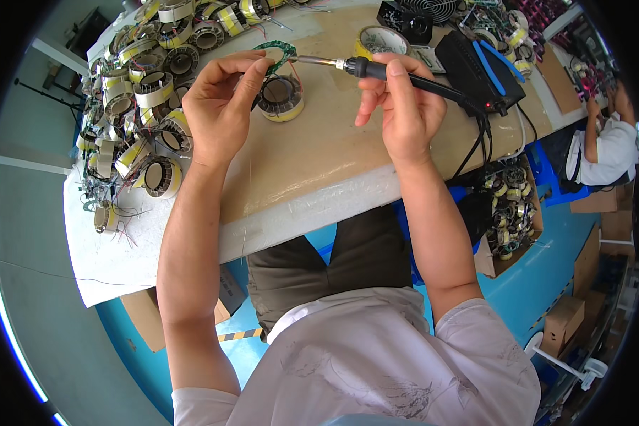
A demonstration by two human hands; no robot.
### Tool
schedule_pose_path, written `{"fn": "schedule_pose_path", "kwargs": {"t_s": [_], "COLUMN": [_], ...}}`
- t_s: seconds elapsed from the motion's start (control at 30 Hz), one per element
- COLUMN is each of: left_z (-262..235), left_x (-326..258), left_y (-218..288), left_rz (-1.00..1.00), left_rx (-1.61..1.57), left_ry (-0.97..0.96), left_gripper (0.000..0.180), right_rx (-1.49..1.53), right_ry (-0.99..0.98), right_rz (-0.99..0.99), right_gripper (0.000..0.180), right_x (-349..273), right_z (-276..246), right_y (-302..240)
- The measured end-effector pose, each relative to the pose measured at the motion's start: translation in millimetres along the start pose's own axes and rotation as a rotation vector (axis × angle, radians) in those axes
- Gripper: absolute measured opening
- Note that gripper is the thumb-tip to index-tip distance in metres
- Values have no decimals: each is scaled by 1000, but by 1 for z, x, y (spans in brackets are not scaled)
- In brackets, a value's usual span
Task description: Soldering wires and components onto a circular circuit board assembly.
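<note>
Left hand [220,99] up over the middle of the surface [319,163], grip pinched on a small green ring-shaped circuit board [278,51], thumb and forefinger holding its near rim. I see the board held just above a wound stator coil [280,98] with a yellow band, which sits on the surface on its own, toward the far edge. Thin red wires run from the coil up toward the board.

Right hand [397,106] clenched round the black handle of a soldering iron [362,69], held like a pen, fingers folded over the top. The metal tip points left and meets the right rim of the green board; whether it truly touches I cannot tell. The iron's cable runs back to a black soldering station [476,71] near the far right corner, blue-handled pliers [497,64] lying on top of it.

A roll of yellow tape [380,39] stands at the far edge, just beyond the iron. A large heap of the same coils [145,106] fills the left end of the surface, loose wires trailing. A cardboard box of coils [511,213] sits on the floor off the right edge. Another person [607,142] in white sits beyond the right end.
</note>
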State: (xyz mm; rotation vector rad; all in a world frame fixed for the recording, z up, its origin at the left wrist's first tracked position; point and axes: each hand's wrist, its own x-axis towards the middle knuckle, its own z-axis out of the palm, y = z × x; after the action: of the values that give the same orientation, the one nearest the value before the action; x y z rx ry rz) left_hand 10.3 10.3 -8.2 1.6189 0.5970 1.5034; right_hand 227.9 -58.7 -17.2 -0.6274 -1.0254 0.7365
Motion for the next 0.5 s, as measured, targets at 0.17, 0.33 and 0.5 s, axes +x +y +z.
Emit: {"fn": "schedule_pose_path", "kwargs": {"t_s": [0.17, 0.33, 0.5], "left_z": [0, -1, 0], "left_x": [1, 1, 1], "left_y": [-1, 0, -1], "left_rz": [8, 13, 27], "left_rx": [-5, 27, 29], "left_ry": [5, 10, 7], "left_gripper": [8, 8, 8], "right_rx": [-86, 11, 9], "right_ry": [-24, 7, 8], "right_rz": [-14, 5, 12], "right_gripper": [25, 17, 17], "right_x": [-1, 0, -1], "right_z": [-1, 1, 1], "right_y": [0, 0, -1]}}
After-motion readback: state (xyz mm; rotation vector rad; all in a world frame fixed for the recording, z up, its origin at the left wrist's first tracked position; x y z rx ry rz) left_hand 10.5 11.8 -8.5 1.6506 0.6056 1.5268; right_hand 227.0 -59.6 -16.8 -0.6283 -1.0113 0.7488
